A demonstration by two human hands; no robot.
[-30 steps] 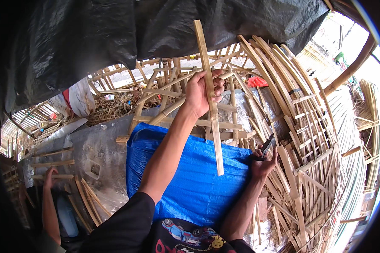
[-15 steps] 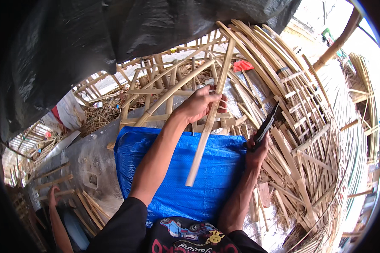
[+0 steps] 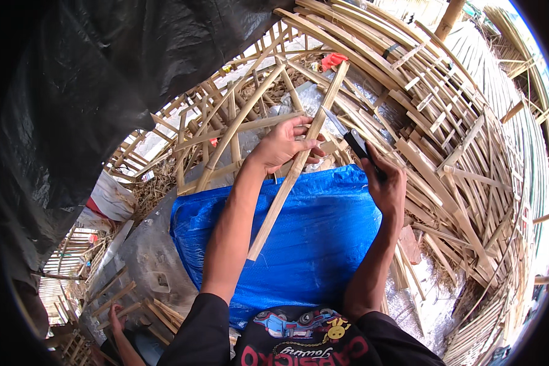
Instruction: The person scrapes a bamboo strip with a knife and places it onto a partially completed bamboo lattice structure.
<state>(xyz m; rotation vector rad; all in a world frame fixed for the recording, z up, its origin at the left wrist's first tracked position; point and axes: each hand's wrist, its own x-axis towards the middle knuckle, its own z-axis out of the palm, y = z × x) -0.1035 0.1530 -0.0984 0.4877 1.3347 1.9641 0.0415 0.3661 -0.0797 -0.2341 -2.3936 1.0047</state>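
Note:
Above my lap, my left hand (image 3: pixel 290 145) is closed around the middle of a flat bamboo strip (image 3: pixel 280 204), which slants from upper right down to lower left. My right hand (image 3: pixel 387 178) grips the black handle of a knife (image 3: pixel 355 144). Its pale blade points up and to the left, its tip close beside the strip just above my left fingers. Whether the blade touches the strip I cannot tell. A blue plastic sheet (image 3: pixel 299 238) covers my lap beneath both hands.
A large heap of bamboo strips (image 3: pixel 451 177) fills the right side. Bamboo framing (image 3: pixel 241 122) stands ahead, with a red scrap (image 3: pixel 333 60) beyond. Black plastic sheeting (image 3: pixel 104 79) hangs at upper left. Another person's hand (image 3: pixel 115 317) is among strips at lower left.
My right hand has come up and left, bringing the knife blade beside the strip. The strip has tilted more toward the lower left. The whole view has shifted.

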